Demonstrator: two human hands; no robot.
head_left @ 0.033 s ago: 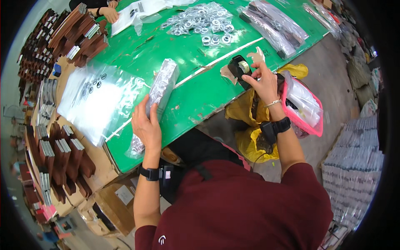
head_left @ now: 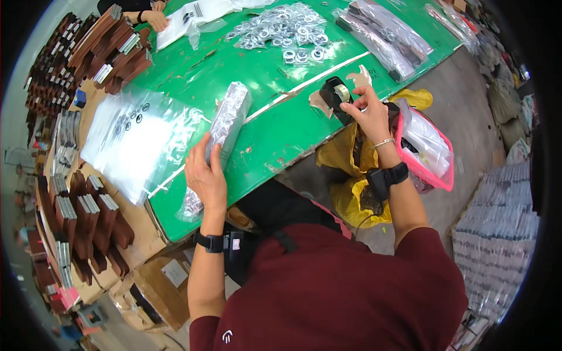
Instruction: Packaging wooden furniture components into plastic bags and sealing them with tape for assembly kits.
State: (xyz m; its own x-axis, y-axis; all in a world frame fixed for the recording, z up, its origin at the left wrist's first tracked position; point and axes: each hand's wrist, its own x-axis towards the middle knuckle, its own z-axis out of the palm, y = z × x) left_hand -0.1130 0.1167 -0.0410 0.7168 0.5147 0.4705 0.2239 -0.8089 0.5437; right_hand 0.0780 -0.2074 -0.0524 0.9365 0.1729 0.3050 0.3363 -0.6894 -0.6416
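Note:
A long silvery bundle [head_left: 229,114] wrapped in clear plastic lies slantwise on the green table [head_left: 275,134]. My left hand [head_left: 205,175] grips its near end, thumb on one side and fingers on the other. My right hand [head_left: 369,114] is at a black tape dispenser [head_left: 332,93] standing on the table's near edge. Its fingertips are pinched on the tape at the roll. Both wrists wear black bands.
A heap of small bagged metal rings [head_left: 287,29] and more long wrapped bundles [head_left: 380,35] lie farther back. Clear bags [head_left: 134,134] lie left. A pink basket [head_left: 436,175] and yellow bag [head_left: 345,158] hang right. Brown stacks [head_left: 88,210] line the left. Another person's hand [head_left: 155,19] works at the top.

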